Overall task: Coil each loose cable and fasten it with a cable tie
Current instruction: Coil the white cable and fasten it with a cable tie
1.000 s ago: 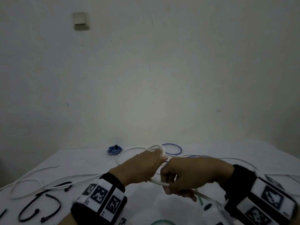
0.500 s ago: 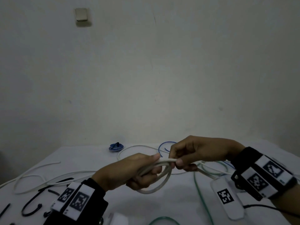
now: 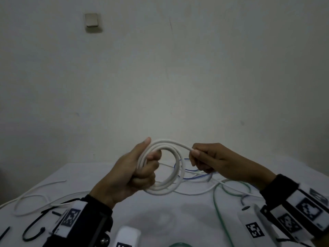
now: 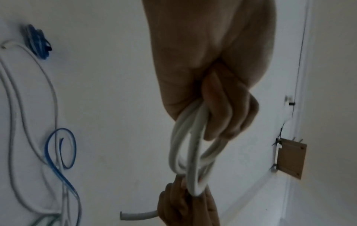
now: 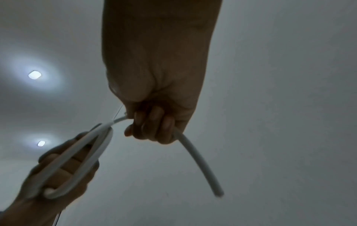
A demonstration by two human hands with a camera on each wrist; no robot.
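Observation:
A thick white cable (image 3: 175,168) is wound into a coil of about three loops, held upright above the table. My left hand (image 3: 140,168) grips the coil's left side, fingers curled through the loops (image 4: 195,149), thumb up. My right hand (image 3: 204,157) pinches the cable's free strand just right of the coil's top. In the right wrist view the loose end (image 5: 201,163) hangs past the curled fingers (image 5: 154,123). Black cable ties (image 3: 33,232) lie at the table's front left.
On the white table (image 3: 178,214) lie loose thin white cables (image 3: 35,198), a blue cable (image 3: 192,173), a green cable (image 3: 220,211) and a small blue coil (image 4: 37,41) at the back. White tagged devices (image 3: 256,229) sit near the front edge. A bare wall stands behind.
Both hands rose from near the table. The coil turned upright to face me and gained a loop, and my right hand drew the free strand out to the right.

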